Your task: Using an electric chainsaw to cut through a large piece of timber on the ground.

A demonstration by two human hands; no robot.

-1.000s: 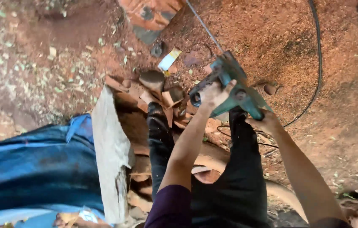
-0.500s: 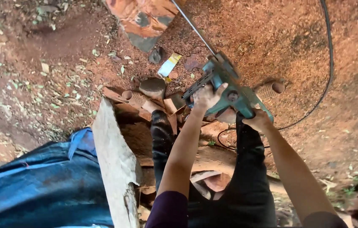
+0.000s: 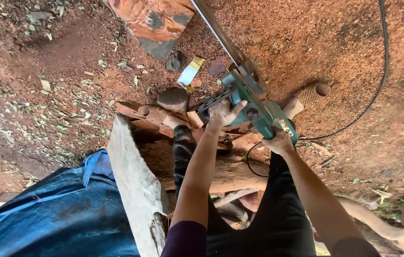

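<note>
Blue tarp (image 3: 54,214) left of the saw | pale log (image 3: 135,185) upright beside it, no cut visible | my left hand (image 3: 223,113) gripping the teal chainsaw (image 3: 249,102) front handle | right hand (image 3: 278,142) clenched on rear grip | bar (image 3: 218,31) pointing away over sawdust ground (image 3: 307,43), cutting judged not begun.

I am standing in an outdoor wood-cutting spot, on bare red earth (image 3: 35,71) strewn with small fallen leaves on the left and covered in thick reddish sawdust (image 3: 307,43) on the right and far side. Rough slabs and offcuts of wood (image 3: 135,181) lie piled around my feet, a blue tarp (image 3: 54,214) is spread at the near left, and a black power cable (image 3: 378,76) snakes across the ground on the right. The green electric chainsaw (image 3: 249,102) in my hands marks it as a place for sawing timber.
</note>
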